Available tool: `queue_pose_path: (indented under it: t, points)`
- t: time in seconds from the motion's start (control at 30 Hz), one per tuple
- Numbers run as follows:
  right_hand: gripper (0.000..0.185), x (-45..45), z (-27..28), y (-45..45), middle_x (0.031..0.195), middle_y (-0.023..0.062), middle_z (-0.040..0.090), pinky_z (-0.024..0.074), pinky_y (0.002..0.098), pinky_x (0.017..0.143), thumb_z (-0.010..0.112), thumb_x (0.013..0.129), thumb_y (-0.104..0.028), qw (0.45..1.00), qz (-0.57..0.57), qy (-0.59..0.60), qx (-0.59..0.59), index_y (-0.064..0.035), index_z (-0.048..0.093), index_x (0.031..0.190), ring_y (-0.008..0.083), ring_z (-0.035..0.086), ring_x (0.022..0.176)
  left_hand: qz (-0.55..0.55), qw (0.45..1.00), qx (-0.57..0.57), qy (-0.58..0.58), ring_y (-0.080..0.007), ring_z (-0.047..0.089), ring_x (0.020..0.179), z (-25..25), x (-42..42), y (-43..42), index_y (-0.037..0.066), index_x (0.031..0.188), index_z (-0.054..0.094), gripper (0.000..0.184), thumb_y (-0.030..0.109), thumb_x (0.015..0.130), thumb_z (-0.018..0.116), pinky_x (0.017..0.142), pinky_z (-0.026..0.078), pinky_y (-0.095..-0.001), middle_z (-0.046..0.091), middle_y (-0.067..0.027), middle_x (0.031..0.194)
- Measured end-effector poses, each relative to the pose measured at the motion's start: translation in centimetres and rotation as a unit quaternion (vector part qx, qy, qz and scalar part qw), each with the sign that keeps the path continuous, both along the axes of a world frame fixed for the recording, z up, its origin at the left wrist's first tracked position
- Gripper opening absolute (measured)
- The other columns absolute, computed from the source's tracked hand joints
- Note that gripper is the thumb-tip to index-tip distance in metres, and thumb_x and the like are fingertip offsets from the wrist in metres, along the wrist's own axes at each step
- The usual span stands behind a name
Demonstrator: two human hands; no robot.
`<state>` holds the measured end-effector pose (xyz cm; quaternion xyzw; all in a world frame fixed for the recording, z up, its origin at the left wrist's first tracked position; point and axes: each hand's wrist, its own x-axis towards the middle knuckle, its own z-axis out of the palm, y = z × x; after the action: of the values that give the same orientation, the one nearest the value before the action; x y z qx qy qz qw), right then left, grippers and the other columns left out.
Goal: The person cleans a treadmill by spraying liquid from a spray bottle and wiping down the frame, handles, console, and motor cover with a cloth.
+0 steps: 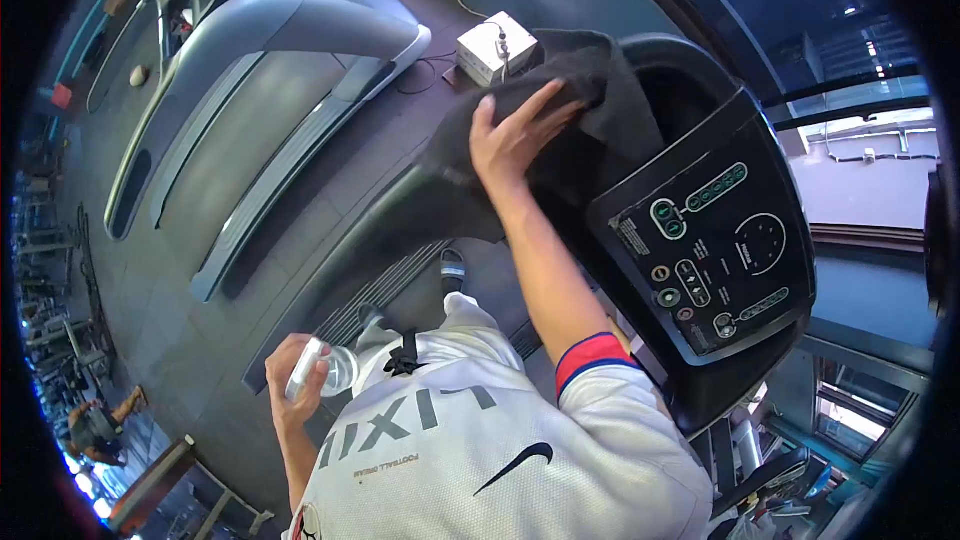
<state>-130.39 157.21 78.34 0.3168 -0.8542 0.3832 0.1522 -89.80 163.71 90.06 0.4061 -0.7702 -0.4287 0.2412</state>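
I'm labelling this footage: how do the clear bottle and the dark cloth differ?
Look: the clear bottle is see-through with a white top, while the dark cloth is opaque.
Pose: the bottle is gripped in the left hand; the cloth lies over the black exercise machine under the right hand's spread fingers.
Size: the cloth spreads wider than the bottle.
Shared: each has a hand on it.

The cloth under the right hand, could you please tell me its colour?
The cloth is dark grey, nearly black, best seen in the head view.
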Motion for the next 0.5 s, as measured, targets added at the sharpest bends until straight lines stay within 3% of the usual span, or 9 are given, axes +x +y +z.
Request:
queue_pose_path:
  t: [0.07, 0.13, 0.23, 0.33, 0.4, 0.47, 0.5]
  points:
    - [0.098, -6.6, 3.8, -0.1, 0.148, 0.0537, -0.004, 0.0126, 0.0643, 0.118, 0.061, 0.088, -0.032, 0.994, -0.073, 0.08, 0.012, 0.0069, 0.002, 0.156, 0.0673, 0.005, 0.141, -0.019, 1.0, 0.001, 0.004, -0.0252, 0.064, 0.072, 0.5, -1.7, -0.5, -0.001, 0.086, 0.068, 0.034, 0.033, 0.088, 0.071, 0.065, 0.048, -0.0342, 0.067, -0.0136, 0.082]
    - [0.091, -12.6, 8.0, -0.1, 0.15, 0.052, 0.001, 0.0175, 0.0556, 0.12, 0.059, 0.09, -0.028, 0.989, -0.098, 0.015, -0.114, 0.0071, 0.007, 0.156, 0.0636, 0.012, 0.142, -0.037, 0.999, -0.001, 0.009, -0.0255, 0.064, 0.072, 1.0, -3.0, -1.1, -0.001, 0.087, 0.068, 0.035, 0.034, 0.089, 0.07, 0.065, 0.048, -0.0341, 0.067, -0.0136, 0.082]
    - [0.088, -14.0, 8.8, -0.5, 0.151, 0.0498, 0.006, 0.0188, 0.0479, 0.122, 0.058, 0.091, -0.024, 0.981, -0.15, 0.057, -0.113, 0.0073, 0.008, 0.156, 0.0613, 0.016, 0.142, -0.057, 0.998, -0.019, 0.022, -0.0255, 0.064, 0.072, 1.5, -4.4, -1.7, -0.001, 0.086, 0.068, 0.037, 0.036, 0.09, 0.07, 0.065, 0.048, -0.0337, 0.067, -0.0135, 0.082]
    - [0.095, -9.1, 3.7, -2.2, 0.153, 0.0471, 0.008, 0.0111, 0.057, 0.121, 0.059, 0.089, -0.025, 0.974, -0.158, 0.023, -0.16, 0.0094, 0.001, 0.155, 0.0615, 0.013, 0.143, -0.06, 0.998, -0.018, 0.022, -0.0253, 0.065, 0.072, 1.2, -4.8, -2.1, 0.0, 0.085, 0.069, 0.039, 0.038, 0.09, 0.069, 0.064, 0.047, -0.0337, 0.067, -0.0135, 0.081]
    - [0.096, -6.2, 2.2, -0.9, 0.155, 0.0453, 0.009, 0.0092, 0.055, 0.122, 0.06, 0.091, -0.03, 0.987, -0.091, 0.002, -0.13, 0.0152, 0.002, 0.152, 0.0571, 0.013, 0.146, -0.065, 0.997, -0.024, 0.03, -0.0253, 0.065, 0.071, 1.3, -5.0, -2.6, -0.001, 0.082, 0.069, 0.042, 0.04, 0.091, 0.068, 0.063, 0.047, -0.0338, 0.067, -0.0135, 0.079]
    - [0.088, -8.3, 2.4, 0.4, 0.156, 0.0427, 0.01, 0.0087, 0.0518, 0.123, 0.051, 0.099, -0.037, 0.965, -0.012, -0.083, -0.249, 0.0152, 0.005, 0.153, 0.0496, 0.012, 0.15, -0.066, 0.997, -0.023, 0.034, -0.0251, 0.065, 0.07, 1.0, -4.9, -3.2, -0.001, 0.082, 0.069, 0.045, 0.043, 0.091, 0.067, 0.062, 0.047, -0.0338, 0.067, -0.0135, 0.078]
    - [0.085, -9.1, 2.5, 0.5, 0.157, 0.0422, 0.01, 0.009, 0.0505, 0.124, 0.048, 0.101, -0.039, 0.959, -0.048, -0.114, -0.254, 0.0157, 0.008, 0.152, 0.0481, 0.012, 0.15, -0.066, 0.997, -0.02, 0.043, -0.025, 0.065, 0.07, 0.8, -4.8, -3.4, -0.001, 0.081, 0.069, 0.046, 0.044, 0.091, 0.066, 0.062, 0.047, -0.0338, 0.067, -0.0134, 0.078]
